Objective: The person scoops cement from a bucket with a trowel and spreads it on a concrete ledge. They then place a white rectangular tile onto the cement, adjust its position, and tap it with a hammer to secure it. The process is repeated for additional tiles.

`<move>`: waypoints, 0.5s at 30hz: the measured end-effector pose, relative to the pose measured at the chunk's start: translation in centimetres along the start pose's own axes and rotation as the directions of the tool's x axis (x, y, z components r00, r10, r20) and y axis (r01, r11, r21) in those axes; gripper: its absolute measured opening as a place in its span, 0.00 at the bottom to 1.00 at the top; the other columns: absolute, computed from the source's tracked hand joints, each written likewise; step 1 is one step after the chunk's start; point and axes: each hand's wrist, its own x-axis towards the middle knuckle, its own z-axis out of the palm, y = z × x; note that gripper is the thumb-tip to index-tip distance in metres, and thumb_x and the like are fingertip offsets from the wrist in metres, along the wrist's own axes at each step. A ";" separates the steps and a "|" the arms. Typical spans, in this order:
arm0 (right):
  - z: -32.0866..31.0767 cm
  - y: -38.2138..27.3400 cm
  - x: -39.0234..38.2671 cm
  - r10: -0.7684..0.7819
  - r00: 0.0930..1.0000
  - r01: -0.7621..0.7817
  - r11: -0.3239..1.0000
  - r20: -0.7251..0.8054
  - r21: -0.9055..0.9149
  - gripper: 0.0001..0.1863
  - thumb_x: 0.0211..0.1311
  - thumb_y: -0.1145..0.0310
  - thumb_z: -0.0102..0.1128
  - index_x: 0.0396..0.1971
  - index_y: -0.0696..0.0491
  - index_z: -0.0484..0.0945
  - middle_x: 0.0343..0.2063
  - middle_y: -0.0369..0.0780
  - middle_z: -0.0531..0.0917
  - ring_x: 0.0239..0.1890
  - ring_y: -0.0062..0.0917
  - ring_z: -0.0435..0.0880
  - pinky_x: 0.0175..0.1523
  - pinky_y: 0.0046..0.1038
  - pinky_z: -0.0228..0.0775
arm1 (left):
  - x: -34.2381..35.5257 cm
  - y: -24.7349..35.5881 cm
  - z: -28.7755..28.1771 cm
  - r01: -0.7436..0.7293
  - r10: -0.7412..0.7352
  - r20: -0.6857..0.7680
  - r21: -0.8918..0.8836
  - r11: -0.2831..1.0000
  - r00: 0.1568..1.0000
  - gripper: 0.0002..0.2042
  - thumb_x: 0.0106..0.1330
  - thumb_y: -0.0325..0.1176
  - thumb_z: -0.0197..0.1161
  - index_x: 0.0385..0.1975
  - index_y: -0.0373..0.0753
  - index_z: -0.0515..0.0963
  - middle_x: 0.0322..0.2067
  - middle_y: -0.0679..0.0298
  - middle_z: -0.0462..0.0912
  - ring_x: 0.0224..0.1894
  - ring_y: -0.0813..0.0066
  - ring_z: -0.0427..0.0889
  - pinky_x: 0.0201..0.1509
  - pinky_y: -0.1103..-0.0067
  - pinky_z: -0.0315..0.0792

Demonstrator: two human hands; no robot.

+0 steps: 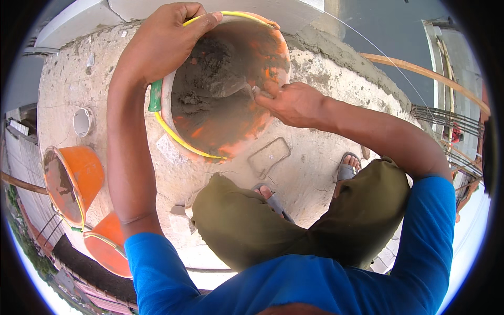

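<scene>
An orange bucket, smeared with grey, is tilted so that its mouth faces me. Its yellow wire handle has a green grip. Wet grey mortar lies inside, mostly toward the left and far side. My left hand is closed over the far left rim, thumb along the edge by the yellow wire. Reaching in from the right, my right hand is closed around a trowel, whose mortar-coated blade is within the bucket against the mortar. The fingers largely cover the trowel's handle.
Two more orange buckets, one upright-mouthed and one nearer, stand at the left. A small white pot lies beyond them. A bent metal rod rests on the concrete before my feet. Rebar and a wooden pole are at right.
</scene>
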 end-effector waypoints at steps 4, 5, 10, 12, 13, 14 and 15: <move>-3.9 -0.3 -1.1 -0.033 0.982 0.035 0.999 0.184 -0.009 0.24 0.71 0.68 0.62 0.66 0.52 0.73 0.52 0.48 0.80 0.37 0.45 0.91 0.42 0.45 0.86 | -2.2 -1.5 -1.2 0.030 -0.032 -0.071 -0.025 0.999 0.997 0.22 0.82 0.49 0.60 0.28 0.40 0.76 0.23 0.77 0.71 0.27 0.88 0.66 0.33 0.81 0.66; -4.2 -0.3 -1.3 0.013 0.984 -0.016 1.000 0.177 0.015 0.24 0.71 0.68 0.62 0.65 0.52 0.72 0.52 0.48 0.81 0.37 0.45 0.91 0.42 0.45 0.86 | -2.6 -0.5 -1.2 0.091 -0.097 -0.115 -0.056 0.994 0.989 0.22 0.82 0.47 0.60 0.27 0.38 0.76 0.22 0.76 0.72 0.26 0.86 0.66 0.31 0.79 0.66; -0.2 -0.9 -1.0 0.000 0.998 -0.013 0.976 0.058 0.217 0.24 0.74 0.64 0.62 0.65 0.55 0.71 0.50 0.50 0.81 0.33 0.48 0.89 0.41 0.45 0.85 | -2.7 0.6 0.1 0.143 -0.145 -0.281 -0.027 0.989 0.949 0.20 0.80 0.42 0.60 0.26 0.35 0.77 0.21 0.73 0.73 0.25 0.83 0.67 0.31 0.77 0.66; 2.5 -1.0 -2.2 -0.104 0.994 0.094 0.968 0.030 0.233 0.24 0.74 0.64 0.61 0.65 0.56 0.71 0.51 0.51 0.81 0.33 0.48 0.89 0.41 0.45 0.85 | -2.4 0.9 0.0 0.179 -0.162 -0.269 0.040 0.983 0.949 0.20 0.80 0.42 0.59 0.26 0.35 0.78 0.21 0.72 0.74 0.25 0.83 0.68 0.32 0.76 0.68; 2.2 -1.1 -2.5 -0.099 0.992 0.068 0.940 0.077 0.335 0.25 0.74 0.65 0.61 0.65 0.58 0.71 0.49 0.54 0.82 0.33 0.49 0.89 0.40 0.45 0.84 | -2.8 1.6 -0.1 0.213 -0.187 -0.296 0.056 0.975 0.937 0.20 0.80 0.42 0.60 0.26 0.35 0.77 0.21 0.72 0.74 0.25 0.83 0.68 0.32 0.76 0.68; 3.1 -1.3 -2.0 -0.152 0.988 0.147 0.910 -0.019 0.389 0.24 0.75 0.65 0.60 0.65 0.58 0.71 0.46 0.53 0.82 0.31 0.46 0.89 0.40 0.44 0.84 | -3.2 2.6 0.0 0.245 -0.210 -0.323 0.073 0.967 0.923 0.20 0.80 0.42 0.60 0.25 0.35 0.77 0.21 0.72 0.73 0.25 0.83 0.68 0.32 0.76 0.68; 3.7 -1.2 -1.7 -0.175 0.978 0.205 0.881 -0.109 0.425 0.24 0.75 0.64 0.60 0.65 0.58 0.71 0.44 0.52 0.83 0.30 0.44 0.89 0.39 0.42 0.84 | -2.9 3.1 0.7 0.216 -0.171 -0.357 0.089 0.972 0.918 0.20 0.80 0.42 0.60 0.25 0.35 0.76 0.21 0.72 0.73 0.26 0.83 0.67 0.32 0.76 0.68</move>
